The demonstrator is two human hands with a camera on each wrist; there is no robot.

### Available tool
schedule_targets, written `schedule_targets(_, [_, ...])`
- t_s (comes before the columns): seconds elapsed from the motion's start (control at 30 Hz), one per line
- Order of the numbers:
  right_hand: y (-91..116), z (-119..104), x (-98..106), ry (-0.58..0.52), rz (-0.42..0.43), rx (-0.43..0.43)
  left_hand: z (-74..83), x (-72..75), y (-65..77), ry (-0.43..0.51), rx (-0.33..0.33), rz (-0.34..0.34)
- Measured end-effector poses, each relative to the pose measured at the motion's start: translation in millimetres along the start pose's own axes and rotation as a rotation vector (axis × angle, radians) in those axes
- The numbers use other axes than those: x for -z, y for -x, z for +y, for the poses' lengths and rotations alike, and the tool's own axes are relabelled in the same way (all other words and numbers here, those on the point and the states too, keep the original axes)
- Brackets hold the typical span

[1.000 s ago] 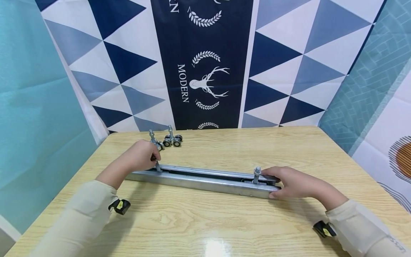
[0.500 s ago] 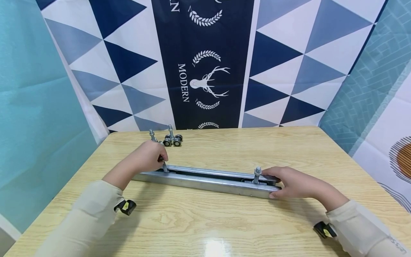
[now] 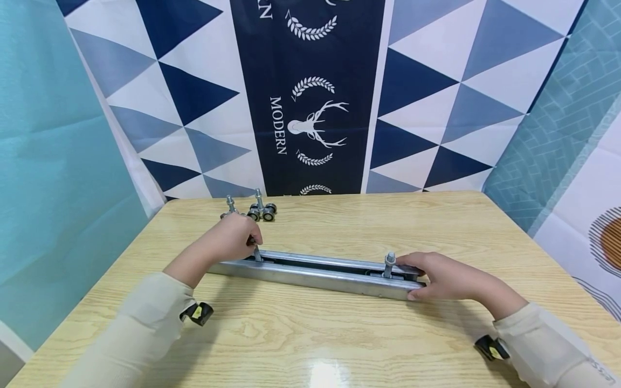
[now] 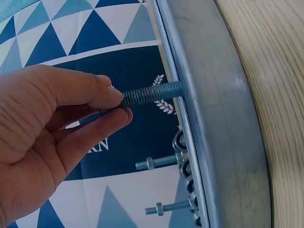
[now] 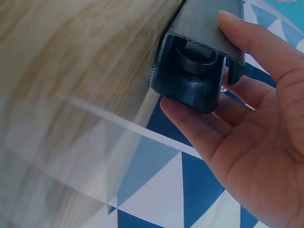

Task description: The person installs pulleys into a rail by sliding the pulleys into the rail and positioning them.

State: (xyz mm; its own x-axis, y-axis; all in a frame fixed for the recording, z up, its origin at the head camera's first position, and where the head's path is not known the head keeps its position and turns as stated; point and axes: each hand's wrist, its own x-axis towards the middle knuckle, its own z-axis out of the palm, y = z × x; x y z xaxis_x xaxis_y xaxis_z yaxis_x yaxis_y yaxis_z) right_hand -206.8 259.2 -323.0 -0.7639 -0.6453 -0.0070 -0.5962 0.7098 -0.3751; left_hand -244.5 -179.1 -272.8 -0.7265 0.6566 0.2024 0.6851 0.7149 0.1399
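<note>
A long metal C-channel rail [image 3: 310, 277] lies across the table with its slot facing up. My left hand [image 3: 230, 238] pinches the top of a threaded bolt [image 4: 152, 93] between thumb and fingers; the bolt rises from the slot in the rail's left part. Around the rail's right end, my right hand [image 3: 443, 275] grips both sides with thumb and fingers. Just left of that hand, a second bolt [image 3: 390, 265] stands upright in the slot. In the right wrist view, the rail's open end [image 5: 190, 97] shows a dark rounded part inside. The lower end of the pinched bolt is hidden.
Two roller trolleys with upright bolts, one partly behind my left hand [image 3: 230, 203] and one beside it [image 3: 262, 211], stand near the back left of the wooden table [image 3: 291, 334]. A patterned cloth [image 3: 310, 108] hangs behind the table.
My left hand has moved right along the rail with the pinched bolt. The rail's left part seen beyond the hand has shortened. My right hand keeps its hold on the rail's end.
</note>
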Motion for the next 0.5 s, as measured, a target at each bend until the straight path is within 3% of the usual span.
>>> schedule_targets(0.5, [0.3,-0.2,-0.4,-0.001,0.003,0.016,9.7,-0.2,-5.5,-0.001,0.003,-0.012])
